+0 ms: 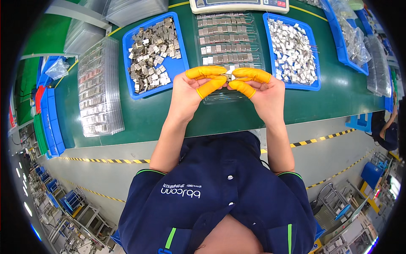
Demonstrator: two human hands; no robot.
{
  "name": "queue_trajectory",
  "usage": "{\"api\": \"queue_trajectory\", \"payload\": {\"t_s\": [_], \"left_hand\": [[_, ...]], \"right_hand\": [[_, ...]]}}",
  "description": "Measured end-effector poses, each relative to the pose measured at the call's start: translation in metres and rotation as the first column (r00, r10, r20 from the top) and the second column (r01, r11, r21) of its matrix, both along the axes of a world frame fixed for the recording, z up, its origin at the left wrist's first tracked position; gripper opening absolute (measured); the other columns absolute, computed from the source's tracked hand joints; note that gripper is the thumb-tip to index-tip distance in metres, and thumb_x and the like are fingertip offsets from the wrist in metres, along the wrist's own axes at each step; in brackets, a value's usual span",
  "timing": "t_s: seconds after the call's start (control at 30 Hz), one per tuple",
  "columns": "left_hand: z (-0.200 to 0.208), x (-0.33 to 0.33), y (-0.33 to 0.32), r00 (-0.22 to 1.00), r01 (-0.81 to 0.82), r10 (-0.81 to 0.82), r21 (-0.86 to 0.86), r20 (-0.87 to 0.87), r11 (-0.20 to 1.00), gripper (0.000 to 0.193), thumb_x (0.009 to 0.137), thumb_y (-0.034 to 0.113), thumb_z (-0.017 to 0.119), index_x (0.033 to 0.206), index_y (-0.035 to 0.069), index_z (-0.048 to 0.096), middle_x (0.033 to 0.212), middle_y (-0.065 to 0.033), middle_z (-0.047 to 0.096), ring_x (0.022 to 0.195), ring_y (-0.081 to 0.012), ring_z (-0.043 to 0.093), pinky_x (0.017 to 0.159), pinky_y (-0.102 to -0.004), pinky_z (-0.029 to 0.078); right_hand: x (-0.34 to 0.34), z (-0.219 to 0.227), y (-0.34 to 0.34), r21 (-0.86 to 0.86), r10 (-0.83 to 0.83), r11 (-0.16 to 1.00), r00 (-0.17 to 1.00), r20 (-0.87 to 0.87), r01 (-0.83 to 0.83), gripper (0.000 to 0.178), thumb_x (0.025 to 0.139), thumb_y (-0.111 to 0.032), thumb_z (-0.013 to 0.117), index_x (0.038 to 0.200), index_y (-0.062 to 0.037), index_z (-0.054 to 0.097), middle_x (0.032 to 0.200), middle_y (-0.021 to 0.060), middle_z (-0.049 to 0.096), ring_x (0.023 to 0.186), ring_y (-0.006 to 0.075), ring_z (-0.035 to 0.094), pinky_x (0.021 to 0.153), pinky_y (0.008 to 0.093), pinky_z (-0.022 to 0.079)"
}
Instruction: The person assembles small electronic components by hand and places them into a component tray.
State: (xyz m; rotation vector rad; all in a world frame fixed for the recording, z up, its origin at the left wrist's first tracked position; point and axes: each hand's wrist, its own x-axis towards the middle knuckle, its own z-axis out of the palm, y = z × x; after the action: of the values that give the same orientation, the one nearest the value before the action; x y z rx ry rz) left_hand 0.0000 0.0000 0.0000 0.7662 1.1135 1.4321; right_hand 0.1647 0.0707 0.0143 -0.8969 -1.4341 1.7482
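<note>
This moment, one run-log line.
left hand, right hand: pinching small part; beneath: clear tray; left bin: metal parts; right bin: white parts

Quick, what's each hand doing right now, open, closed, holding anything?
Left hand: closed, pinching a small silvery-white part.
Right hand: closed, pinching at the same spot; whether that's one piece or two can't be told.

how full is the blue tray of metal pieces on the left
Partly full: small metal pieces cover much of the blue tray, but its bare blue bottom shows at the lower right.
</note>
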Motion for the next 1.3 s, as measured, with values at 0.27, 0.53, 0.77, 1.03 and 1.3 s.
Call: {"api": "queue_trajectory", "payload": {"t_s": [0.27,0.53,0.77,1.03,1.3], "left_hand": [[-0.002,0.002,0.001,0.972,0.032,-0.038,0.032,0.232,0.999,0.023,0.080,0.002,0.064,0.102,-0.005,0.060,0.097,-0.0123,0.064,0.083,-0.0175,0.064,0.078,-0.0271,0.051],[0.001,0.009,0.002,0.990,-0.134,0.134,-0.005,0.044,0.991,0.026,0.075,-0.005,0.067,0.101,-0.007,0.061,0.097,-0.0149,0.065,0.086,-0.0210,0.065,0.081,-0.0304,0.052],[-0.004,0.013,0.002,0.988,-0.150,0.149,0.015,0.047,0.989,0.025,0.076,-0.006,0.066,0.100,-0.008,0.061,0.095,-0.0160,0.065,0.085,-0.0226,0.065,0.079,-0.0315,0.054],[-0.006,0.021,0.001,0.978,-0.187,0.185,0.010,0.100,0.982,0.023,0.077,-0.005,0.065,0.100,-0.008,0.062,0.096,-0.0170,0.064,0.081,-0.0228,0.065,0.075,-0.0300,0.054],[-0.002,0.016,-0.002,0.997,-0.014,0.013,0.012,0.071,1.000,0.021,0.077,-0.004,0.065,0.098,-0.008,0.063,0.091,-0.0158,0.066,0.077,-0.0215,0.066,0.072,-0.0292,0.054]], "right_hand": [[0.001,0.000,0.001,0.237,-0.043,0.971,0.999,0.030,0.034,0.022,0.073,0.003,0.068,0.095,0.0001,0.066,0.094,0.0077,0.066,0.090,0.0165,0.062,0.082,0.0264,0.050],[0.001,-0.004,-0.001,0.225,-0.171,0.962,0.984,0.058,0.154,0.017,0.072,0.000,0.070,0.089,-0.0020,0.069,0.093,0.0069,0.066,0.092,0.0166,0.059,0.084,0.0275,0.044],[0.005,-0.007,0.002,0.282,-0.149,0.951,0.988,0.050,0.129,0.018,0.072,0.001,0.070,0.089,-0.0027,0.070,0.091,0.0062,0.066,0.091,0.0169,0.058,0.083,0.0277,0.043],[0.004,-0.001,-0.010,0.149,-0.130,0.981,0.992,0.004,0.128,0.018,0.074,0.001,0.068,0.091,-0.0019,0.070,0.094,0.0074,0.066,0.092,0.0169,0.059,0.084,0.0274,0.044],[0.013,0.001,0.000,-0.333,0.017,0.942,0.994,-0.108,-0.053,0.017,0.077,0.000,0.067,0.093,0.0021,0.067,0.097,0.0091,0.065,0.088,0.0143,0.061,0.082,0.0247,0.047]]}}
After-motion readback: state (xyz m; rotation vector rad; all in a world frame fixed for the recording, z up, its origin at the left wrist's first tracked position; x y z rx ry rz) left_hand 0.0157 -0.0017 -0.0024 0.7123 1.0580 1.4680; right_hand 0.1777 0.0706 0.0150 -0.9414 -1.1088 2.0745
